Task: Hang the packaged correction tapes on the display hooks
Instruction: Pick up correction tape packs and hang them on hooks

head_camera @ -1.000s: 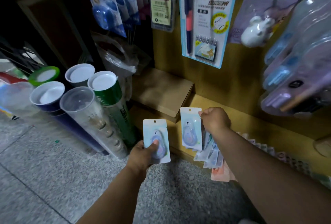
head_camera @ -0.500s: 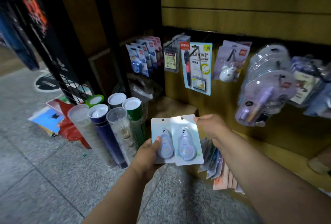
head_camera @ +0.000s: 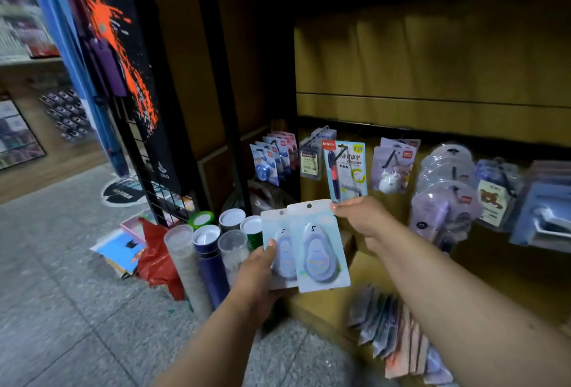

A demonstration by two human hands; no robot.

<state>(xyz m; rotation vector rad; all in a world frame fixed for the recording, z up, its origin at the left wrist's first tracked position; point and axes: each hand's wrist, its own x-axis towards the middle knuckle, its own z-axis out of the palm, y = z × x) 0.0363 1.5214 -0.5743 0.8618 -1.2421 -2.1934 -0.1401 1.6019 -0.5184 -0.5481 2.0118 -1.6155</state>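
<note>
I hold two pale blue carded correction tapes, each with a hang hole at its top. My left hand (head_camera: 256,275) grips the rear pack (head_camera: 279,247) by its lower left side. My right hand (head_camera: 360,219) pinches the top right corner of the front pack (head_camera: 319,250), which overlaps the rear one. Both packs are raised in front of the wooden display wall (head_camera: 432,62). Behind them, a row of display hooks (head_camera: 343,147) carries packaged stationery. A loose pile of more packs (head_camera: 392,328) lies on the low wooden ledge.
Several upright tubes with caps (head_camera: 213,250) stand on the floor left of the packs. A black wire rack with a black-and-orange banner (head_camera: 123,56) stands at the left. A red bag and booklets (head_camera: 136,250) lie on the grey tiled floor.
My view has tilted up from the ledge to the display wall. Both hands rose and came together, so the two packs now overlap instead of being apart.
</note>
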